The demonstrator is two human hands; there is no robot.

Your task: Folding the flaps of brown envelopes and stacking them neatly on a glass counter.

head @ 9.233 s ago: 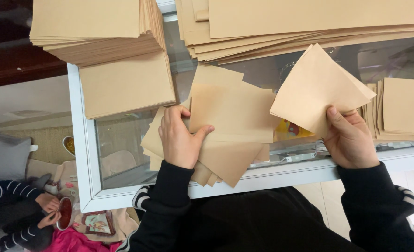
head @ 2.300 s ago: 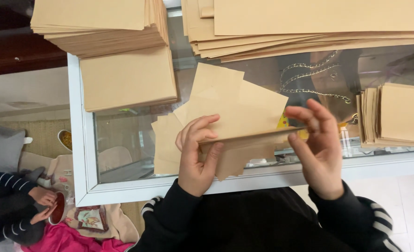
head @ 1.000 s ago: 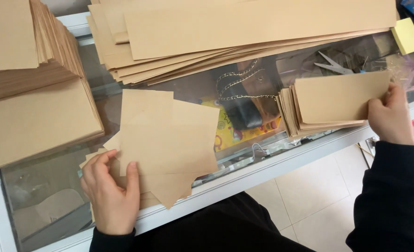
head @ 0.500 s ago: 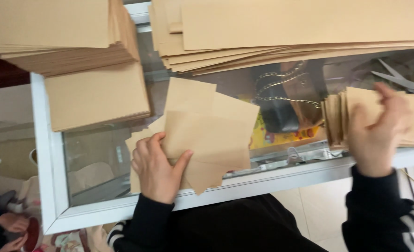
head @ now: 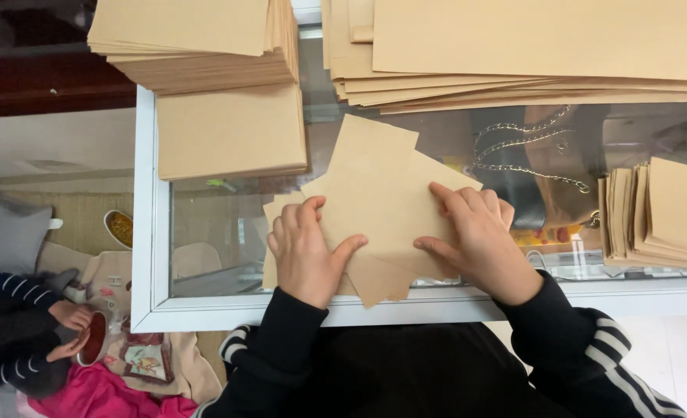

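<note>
Item 1. Worktop [head: 151,232]: a glass-topped display case in a white frame. I look straight down on it; a dark handbag with a chain strap [head: 525,155] shows under the glass toward the right.

Item 2. Large kraft sheets [head: 544,46]: a broad, fanned stack along the far edge, reaching to the far right corner.

Item 3. Tall stack of kraft paper [head: 196,39]: on the far left corner, overhanging the frame. A lower stack of squarer sheets [head: 231,131] lies just in front of it.

Item 4. Folded kraft pieces [head: 661,213]: a bundle at the right edge, well apart from both hands.

Item 5. Loose kraft sheets [head: 382,193]: a small overlapping pile at the middle of the near edge, one corner reaching to the frame. This is the work in hand.

Item 6. Left hand [head: 308,251]: flat on the pile's left side, fingers spread apart, thumb out, pressing down and clamped on nothing.

Item 7. Right hand [head: 475,236]: flat on the top sheet's right side, fingers together, likewise pressing rather than gripping.

Handling note, my judgement: the top sheet lies skewed to those beneath. I would keep the left hand as the anchor, square the edges with the right before any crease, and press outward from the middle so nothing slides on the glass.

Item 8. Another person's striped sleeves and hands [head: 57,317]: on the floor beyond the left edge, beside pink cloth.
</note>
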